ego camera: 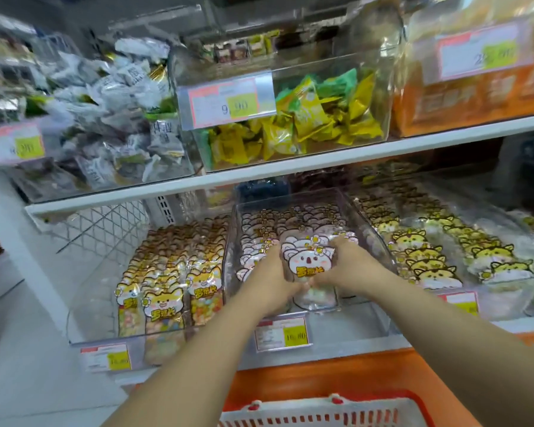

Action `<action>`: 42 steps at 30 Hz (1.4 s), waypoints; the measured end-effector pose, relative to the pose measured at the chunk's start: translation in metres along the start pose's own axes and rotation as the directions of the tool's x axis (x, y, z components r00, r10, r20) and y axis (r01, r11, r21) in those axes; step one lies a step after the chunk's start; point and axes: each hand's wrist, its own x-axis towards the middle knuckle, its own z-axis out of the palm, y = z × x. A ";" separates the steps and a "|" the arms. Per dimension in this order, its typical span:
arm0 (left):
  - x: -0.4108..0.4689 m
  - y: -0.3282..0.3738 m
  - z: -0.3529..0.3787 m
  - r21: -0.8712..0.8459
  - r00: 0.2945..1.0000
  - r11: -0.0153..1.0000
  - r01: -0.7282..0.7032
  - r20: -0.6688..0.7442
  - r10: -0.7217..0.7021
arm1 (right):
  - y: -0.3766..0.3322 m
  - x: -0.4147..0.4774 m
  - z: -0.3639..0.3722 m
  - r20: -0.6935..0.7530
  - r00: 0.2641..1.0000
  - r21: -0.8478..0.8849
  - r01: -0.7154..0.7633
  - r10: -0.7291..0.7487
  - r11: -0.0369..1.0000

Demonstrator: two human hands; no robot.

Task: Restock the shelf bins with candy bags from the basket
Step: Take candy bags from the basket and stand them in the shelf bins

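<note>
- Two bare arms stretched from 6 o'clock into the middle bin (356,315), a clear bin on the lower shelf.
- A pink bag (310,266) with a cartoon koala face stood upright between the hands, at the front of that bin.
- The left hand (270,274) gripped the bag's edge at 9 o'clock, fingers curled round it.
- The right hand (347,266) gripped the opposite edge at 3 o'clock.
- The hands lay close together below the printed face.
- More pink bags stood in rows behind, toward 12 o'clock.
- The left bin (90,303) at 9 o'clock held orange-faced bags, and the right bin (506,295) at 3 o'clock held yellow-faced ones.
- The red basket (324,414) sat at 6 o'clock, under the arms.
</note>
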 end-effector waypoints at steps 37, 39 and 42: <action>0.005 -0.012 -0.006 0.456 0.884 0.890 -0.001 0.417 -0.213 | 0.004 0.011 0.011 0.022 0.993 -0.340 -0.101 0.115 0.935; 0.006 -0.010 -0.004 0.504 0.875 0.864 0.025 0.406 -0.262 | 0.003 0.009 0.011 0.040 0.990 -0.360 -0.113 0.137 0.926; 0.006 -0.012 -0.001 0.578 0.875 0.812 0.079 0.350 -0.334 | 0.004 0.007 0.013 0.028 0.988 -0.340 -0.133 0.151 0.931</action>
